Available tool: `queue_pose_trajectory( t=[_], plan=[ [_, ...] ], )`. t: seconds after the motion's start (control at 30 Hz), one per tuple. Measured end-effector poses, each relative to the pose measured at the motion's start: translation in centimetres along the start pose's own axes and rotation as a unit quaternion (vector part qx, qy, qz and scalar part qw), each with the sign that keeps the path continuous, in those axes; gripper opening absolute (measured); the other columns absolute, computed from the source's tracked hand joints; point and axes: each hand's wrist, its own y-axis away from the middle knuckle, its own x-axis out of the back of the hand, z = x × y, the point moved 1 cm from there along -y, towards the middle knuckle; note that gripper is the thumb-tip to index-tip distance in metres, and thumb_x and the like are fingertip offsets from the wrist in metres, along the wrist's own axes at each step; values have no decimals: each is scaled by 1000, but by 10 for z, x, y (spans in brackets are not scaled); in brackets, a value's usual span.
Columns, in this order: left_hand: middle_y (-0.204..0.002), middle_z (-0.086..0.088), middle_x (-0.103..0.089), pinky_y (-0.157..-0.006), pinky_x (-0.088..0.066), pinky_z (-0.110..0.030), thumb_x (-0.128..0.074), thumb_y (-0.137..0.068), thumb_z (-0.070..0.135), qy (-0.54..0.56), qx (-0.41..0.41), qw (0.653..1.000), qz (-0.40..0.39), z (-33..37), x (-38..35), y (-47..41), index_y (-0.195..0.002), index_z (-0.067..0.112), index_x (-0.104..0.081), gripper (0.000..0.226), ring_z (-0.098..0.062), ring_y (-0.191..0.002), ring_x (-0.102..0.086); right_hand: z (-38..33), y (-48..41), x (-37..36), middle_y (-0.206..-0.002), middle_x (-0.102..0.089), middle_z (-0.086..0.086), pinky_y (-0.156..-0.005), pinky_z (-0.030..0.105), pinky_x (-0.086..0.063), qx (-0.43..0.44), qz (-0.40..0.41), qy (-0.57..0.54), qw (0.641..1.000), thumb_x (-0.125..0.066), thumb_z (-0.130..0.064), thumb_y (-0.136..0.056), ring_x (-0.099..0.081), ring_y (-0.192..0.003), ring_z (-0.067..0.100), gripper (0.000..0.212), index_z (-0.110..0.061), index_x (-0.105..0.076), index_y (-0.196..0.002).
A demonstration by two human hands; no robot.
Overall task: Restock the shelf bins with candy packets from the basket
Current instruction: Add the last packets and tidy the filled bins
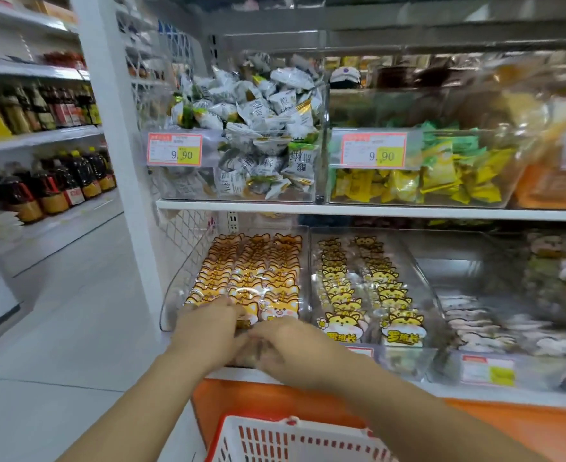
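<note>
Two hands work at the front lip of a clear bin (176,295). On the left hand (208,328) the fingers are fairly straight and lie on the front row of orange cat packets (251,271), which run in three neat files back beyond the fingertips. On the right hand (288,351) the fingers turn toward the left hand, just below its fingertips. Blur hides whether they pinch anything (something greyish shows between the hands, cannot tell what). The packets are judged light, with thin crinkly film that slips against its neighbours and contents that are probably brittle. They are best pinched lightly by the flat edges and slid in upright. Below the wrists sits the red-and-white basket (275,438), its contents out of view. Right of the fingers are tiger packets (365,295), and above them a white shelf (375,208). Far left of the fingers, oil bottles (51,191) line a pale tiled floor (75,311).
</note>
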Motion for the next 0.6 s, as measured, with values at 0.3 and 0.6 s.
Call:
queue_pose_trajectory(
  t=[0.3, 0.6],
  plan=[
    [-93, 16, -68, -83, -48, -35, -54, -90, 36, 136, -241, 920, 276, 189, 39, 27, -98, 34, -69, 17, -11, -85, -64, 113, 187, 66, -93, -67, -22, -76, 28, -52, -122, 225, 22, 966, -47, -41, -90, -61, -89, 5, 30, -31, -72, -102],
    [-117, 2, -61, -99, -50, -45, -80, -66, 28, 36, -354, 912, 202, 318, 8, 2, -112, 31, -64, 49, -22, -103, -61, 226, 284, 68, -88, -48, -10, -58, 23, -38, -285, 278, 121, 909, -69, -15, -75, -54, -80, 22, 26, -26, -59, -96]
  ],
)
